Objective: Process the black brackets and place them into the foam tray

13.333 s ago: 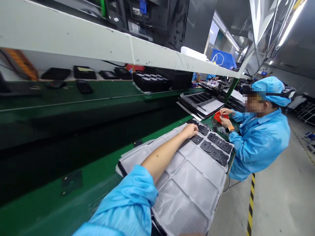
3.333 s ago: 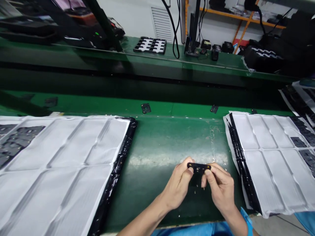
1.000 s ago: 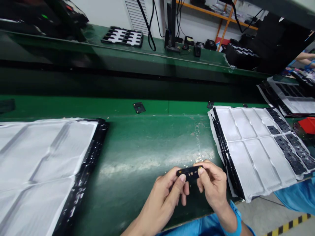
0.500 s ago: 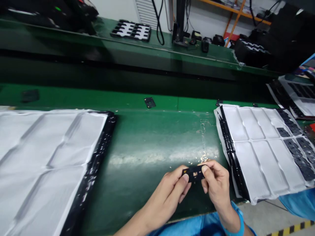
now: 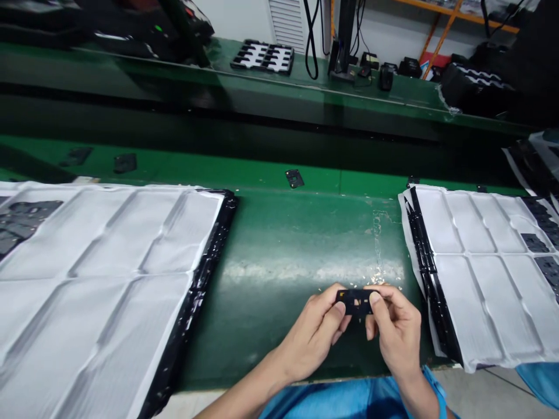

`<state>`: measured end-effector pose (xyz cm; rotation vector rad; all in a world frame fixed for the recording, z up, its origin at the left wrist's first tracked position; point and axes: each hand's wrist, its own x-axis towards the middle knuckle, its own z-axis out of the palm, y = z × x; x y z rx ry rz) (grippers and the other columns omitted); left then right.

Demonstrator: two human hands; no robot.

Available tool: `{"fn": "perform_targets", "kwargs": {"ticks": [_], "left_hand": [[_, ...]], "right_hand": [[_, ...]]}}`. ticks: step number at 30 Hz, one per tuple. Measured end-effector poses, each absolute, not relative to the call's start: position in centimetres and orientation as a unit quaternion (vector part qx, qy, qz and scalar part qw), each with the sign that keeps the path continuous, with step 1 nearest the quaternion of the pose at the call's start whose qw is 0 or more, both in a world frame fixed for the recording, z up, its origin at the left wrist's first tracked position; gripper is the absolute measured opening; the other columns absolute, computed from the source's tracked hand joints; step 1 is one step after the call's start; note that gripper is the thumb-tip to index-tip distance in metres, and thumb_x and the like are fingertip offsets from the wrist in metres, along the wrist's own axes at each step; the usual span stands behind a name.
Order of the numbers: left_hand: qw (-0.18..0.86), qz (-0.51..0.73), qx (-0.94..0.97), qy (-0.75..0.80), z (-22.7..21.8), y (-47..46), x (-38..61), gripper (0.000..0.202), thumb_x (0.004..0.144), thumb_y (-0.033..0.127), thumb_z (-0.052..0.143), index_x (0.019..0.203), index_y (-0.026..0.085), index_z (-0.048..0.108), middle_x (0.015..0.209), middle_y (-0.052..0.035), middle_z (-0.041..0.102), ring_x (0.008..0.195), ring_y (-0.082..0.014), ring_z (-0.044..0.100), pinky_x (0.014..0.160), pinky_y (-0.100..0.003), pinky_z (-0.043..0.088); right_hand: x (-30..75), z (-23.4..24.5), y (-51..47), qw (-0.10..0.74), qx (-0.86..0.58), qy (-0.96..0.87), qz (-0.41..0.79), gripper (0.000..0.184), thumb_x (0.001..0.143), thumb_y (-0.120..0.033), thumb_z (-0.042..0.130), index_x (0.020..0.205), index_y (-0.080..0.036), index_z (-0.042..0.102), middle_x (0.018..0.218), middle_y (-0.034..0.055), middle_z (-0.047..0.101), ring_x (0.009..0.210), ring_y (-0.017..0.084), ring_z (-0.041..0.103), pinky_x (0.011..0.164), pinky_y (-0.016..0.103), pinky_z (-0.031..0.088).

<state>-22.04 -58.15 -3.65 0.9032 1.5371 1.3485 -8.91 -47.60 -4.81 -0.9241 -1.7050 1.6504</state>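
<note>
A small flat black part with cut-outs (image 5: 357, 301) is held just above the green bench top (image 5: 288, 244), close to its near edge. My left hand (image 5: 317, 334) pinches its left end and my right hand (image 5: 395, 329) pinches its right end, thumbs on top. To my left lies a black tray under white mesh cloth (image 5: 100, 273), with a few black parts at its far left (image 5: 21, 224). A similar covered tray (image 5: 484, 262) lies to my right, with black parts at its right edge (image 5: 539, 244).
Small black pieces (image 5: 294, 178) lie on the green strip behind the bench. A raised green shelf carries a tray of parts (image 5: 263, 56), cables, black devices (image 5: 384, 74) and stacked black trays (image 5: 474, 87). Pale flecks (image 5: 379, 269) dot the bench by my hands.
My view has swung back to the left, so more of the left tray shows. Both hands still hold the black part in front of me, turned slightly.
</note>
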Motion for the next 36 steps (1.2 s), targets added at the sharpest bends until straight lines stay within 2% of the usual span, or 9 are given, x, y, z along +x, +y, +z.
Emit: {"fn": "perform_targets", "kwargs": {"ticks": [8,16,24,32,36], "left_hand": [[0.422,0.569,0.319,0.630,-4.3,-57.8,-21.7,0.040,0.107,0.041,0.035,0.072,0.023,0.043,0.053,0.0067,0.047,0.044,-0.0105,0.040,0.049,-0.024,0.032],[0.441,0.578,0.301,0.617,-4.7,-58.1,-21.6,0.046,0.106,0.054,0.037,0.074,0.022,0.045,0.056,0.0059,0.047,0.046,-0.0104,0.041,0.049,-0.024,0.032],[0.444,0.583,0.286,0.617,-4.7,-58.0,-21.4,0.044,0.106,0.052,0.037,0.074,0.022,0.045,0.055,0.0066,0.046,0.046,-0.0102,0.039,0.048,-0.023,0.031],[0.465,0.595,0.186,0.629,-4.4,-57.6,-21.5,0.042,0.099,0.047,0.042,0.063,0.023,0.041,0.045,0.0075,0.041,0.041,-0.0090,0.032,0.044,-0.023,0.026],[0.473,0.587,0.166,0.636,-3.6,-57.7,-21.3,0.043,0.099,0.048,0.043,0.063,0.024,0.041,0.043,0.0074,0.043,0.037,-0.0087,0.033,0.042,-0.022,0.026]], "right_hand": [[-8.9,-5.0,-48.1,0.305,-0.317,-0.662,0.607,0.019,0.103,-0.031,0.063,0.098,-0.018,0.076,0.059,-0.0042,0.061,0.038,0.009,0.057,0.040,0.019,0.045],[-8.9,-5.5,-48.0,0.295,-0.330,-0.662,0.605,0.021,0.103,-0.034,0.063,0.100,-0.017,0.075,0.056,-0.0046,0.059,0.038,0.011,0.056,0.041,0.022,0.045],[-8.7,-5.4,-48.1,0.298,-0.314,-0.679,0.592,0.018,0.104,-0.029,0.061,0.102,-0.018,0.075,0.064,-0.0029,0.062,0.040,0.010,0.057,0.041,0.022,0.047],[-7.9,-5.8,-48.5,0.290,-0.261,-0.728,0.563,0.020,0.104,-0.022,0.059,0.115,-0.020,0.076,0.079,0.0007,0.064,0.049,0.011,0.060,0.049,0.025,0.050],[-8.2,-5.2,-48.0,0.246,-0.277,-0.677,0.636,0.021,0.105,-0.031,0.060,0.112,-0.018,0.075,0.065,-0.0029,0.061,0.045,0.011,0.058,0.049,0.024,0.049]]}}
